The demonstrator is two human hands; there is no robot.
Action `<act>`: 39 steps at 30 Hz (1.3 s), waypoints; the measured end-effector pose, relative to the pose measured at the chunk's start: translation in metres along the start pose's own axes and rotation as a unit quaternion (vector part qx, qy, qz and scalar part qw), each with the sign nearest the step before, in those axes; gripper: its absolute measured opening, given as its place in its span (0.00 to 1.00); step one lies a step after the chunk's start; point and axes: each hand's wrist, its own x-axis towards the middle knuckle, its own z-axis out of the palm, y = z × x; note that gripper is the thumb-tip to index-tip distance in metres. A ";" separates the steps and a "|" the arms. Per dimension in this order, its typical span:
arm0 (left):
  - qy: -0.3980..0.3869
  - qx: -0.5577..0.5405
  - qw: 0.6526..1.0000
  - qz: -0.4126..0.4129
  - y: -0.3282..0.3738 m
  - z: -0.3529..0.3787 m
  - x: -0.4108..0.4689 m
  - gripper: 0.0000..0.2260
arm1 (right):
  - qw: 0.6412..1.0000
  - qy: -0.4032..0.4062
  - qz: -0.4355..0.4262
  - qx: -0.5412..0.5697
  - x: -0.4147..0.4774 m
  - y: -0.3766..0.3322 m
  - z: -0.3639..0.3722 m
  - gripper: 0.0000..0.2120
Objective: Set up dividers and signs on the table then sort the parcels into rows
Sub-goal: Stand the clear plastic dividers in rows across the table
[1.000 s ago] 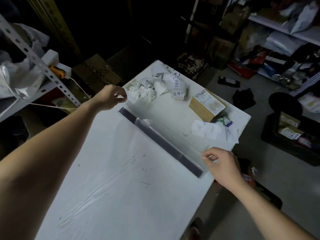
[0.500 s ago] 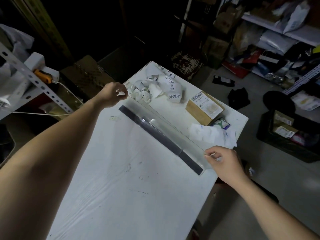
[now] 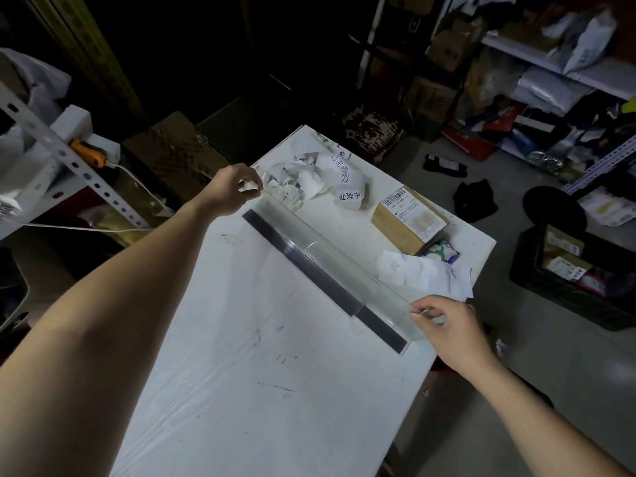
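A clear plastic divider [image 3: 340, 263] with a dark base strip [image 3: 320, 277] stands across the white table [image 3: 261, 390]. My left hand [image 3: 230, 189] pinches its top edge at the far left end. My right hand [image 3: 451, 328] pinches the top edge at the near right end. Beyond the divider lie curled white paper signs [image 3: 330, 177] with printed characters, a brown cardboard parcel [image 3: 409, 220] with a label, a small patterned packet [image 3: 440, 253] and a white soft parcel [image 3: 423, 273].
A metal shelf rack [image 3: 58, 149] with an orange-handled tool [image 3: 87, 153] stands at the left. Shelves with bags and parcels [image 3: 557, 74] fill the right. A black crate [image 3: 578, 287] with boxes sits on the floor beside the table.
Both hands keep the same pinch on the divider's ends. The divider stays in place on the table; only the camera view has shifted slightly.
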 end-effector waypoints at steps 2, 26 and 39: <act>0.001 0.000 1.000 -0.003 -0.002 0.001 -0.001 0.03 | 1.000 -0.001 0.003 0.000 0.000 -0.002 0.000 0.08; 0.020 0.090 0.995 -0.049 0.013 -0.021 -0.012 0.19 | 1.000 0.016 0.013 -0.021 -0.005 -0.015 -0.009 0.09; -0.004 0.295 0.921 -0.255 0.077 -0.046 -0.180 0.32 | 0.947 -0.070 -0.177 -0.260 -0.016 -0.115 -0.002 0.26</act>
